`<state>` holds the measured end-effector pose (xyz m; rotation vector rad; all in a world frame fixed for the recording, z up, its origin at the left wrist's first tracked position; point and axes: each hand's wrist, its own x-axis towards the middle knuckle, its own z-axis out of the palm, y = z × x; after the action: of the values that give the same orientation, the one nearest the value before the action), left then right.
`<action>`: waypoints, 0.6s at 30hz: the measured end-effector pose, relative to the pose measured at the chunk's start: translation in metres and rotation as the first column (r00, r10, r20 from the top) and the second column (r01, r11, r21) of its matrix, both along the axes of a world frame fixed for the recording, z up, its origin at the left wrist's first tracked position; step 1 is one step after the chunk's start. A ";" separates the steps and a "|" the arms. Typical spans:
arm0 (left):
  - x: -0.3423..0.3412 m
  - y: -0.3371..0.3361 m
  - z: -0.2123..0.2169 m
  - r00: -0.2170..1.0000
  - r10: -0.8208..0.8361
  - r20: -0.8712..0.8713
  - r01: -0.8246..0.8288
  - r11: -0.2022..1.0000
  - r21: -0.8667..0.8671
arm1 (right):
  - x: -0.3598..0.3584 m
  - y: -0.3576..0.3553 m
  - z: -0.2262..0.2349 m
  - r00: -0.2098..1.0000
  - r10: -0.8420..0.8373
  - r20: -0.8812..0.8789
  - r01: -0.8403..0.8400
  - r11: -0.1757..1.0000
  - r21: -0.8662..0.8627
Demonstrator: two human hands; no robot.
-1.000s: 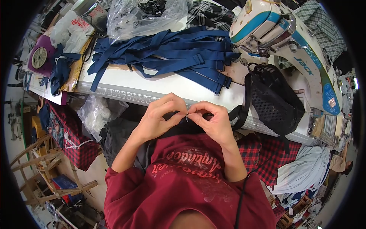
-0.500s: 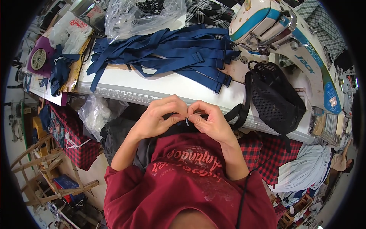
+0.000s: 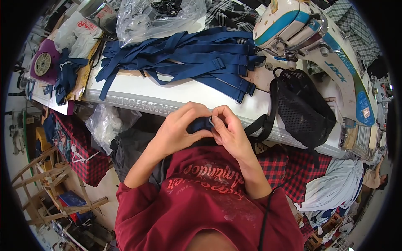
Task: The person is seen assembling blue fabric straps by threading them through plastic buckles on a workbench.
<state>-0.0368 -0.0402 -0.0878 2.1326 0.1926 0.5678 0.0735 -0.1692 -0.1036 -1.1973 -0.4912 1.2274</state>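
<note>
Just in front of the table's edge, my two hands meet over a short piece of navy strap (image 3: 199,124) with a small greyish edge at its end. My right hand (image 3: 229,133) pinches that end between thumb and fingers. My left hand (image 3: 178,130) curves around the strap from the other side, thumb below and fingers above, its tips close to my right hand's. What lies under the fingertips is hidden. Beyond them on the table lies a heap of navy straps (image 3: 176,56), several with dark buckles at their right ends.
A white and blue sewing machine (image 3: 293,25) stands at the right behind a black mesh bag (image 3: 303,106). A clear plastic bag (image 3: 157,21) lies at the back. A purple speaker-like box (image 3: 43,62) is at far left. A measuring tape strip (image 3: 138,102) runs along the table edge.
My hands have shifted slightly; the left thumb and fingers have spread further apart, and more of the navy strap shows between them. The right hand's pinch has turned, showing the greyish edge.
</note>
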 end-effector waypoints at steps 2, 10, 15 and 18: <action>0.002 -0.001 -0.006 0.998 0.031 0.060 -0.037 0.994 0.098 | -0.002 0.002 0.000 0.997 -0.050 0.055 0.050 0.999 0.006; -0.004 -0.001 -0.007 0.982 0.113 0.152 -0.119 0.992 0.033 | 0.002 0.004 -0.003 0.985 -0.065 -0.160 0.071 0.997 0.034; -0.004 0.003 -0.006 0.981 0.163 0.103 -0.166 0.986 0.015 | 0.010 0.004 0.014 0.955 -0.231 -0.189 0.245 0.968 0.053; -0.002 0.003 -0.006 0.983 0.153 0.103 -0.159 0.986 0.056 | 0.016 -0.004 0.012 0.989 -0.148 0.001 0.146 0.979 0.140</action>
<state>-0.0383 -0.0375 -0.0939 2.1572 0.2922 0.7781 0.0894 -0.1729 -0.0914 -1.1024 -0.4805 1.0437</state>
